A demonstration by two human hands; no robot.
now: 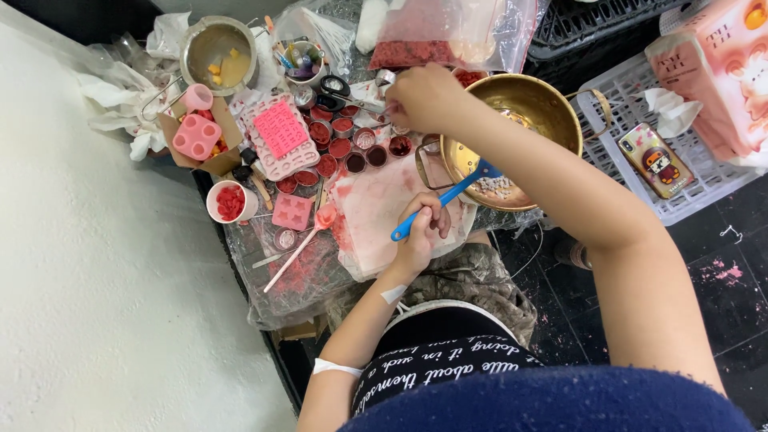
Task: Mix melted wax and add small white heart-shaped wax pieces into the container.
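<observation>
**Blue handle gripped, other hand over the little red cups**

The left hand [420,232] is clamped round a blue handle [436,204], its far end dipping into the brass bowl [552,108] just beyond the knuckles, where pale bits lie. The right hand [424,96] reaches across, fingers pinched together over the row of small cups [352,144] of red stuff (whether anything sits in that pinch, I cannot tell). Under the left hand lies a pink-stained sheet [376,208]. Further left of both hands: a pink mould tray [280,132] and a white cup of red pieces [230,202].
</observation>
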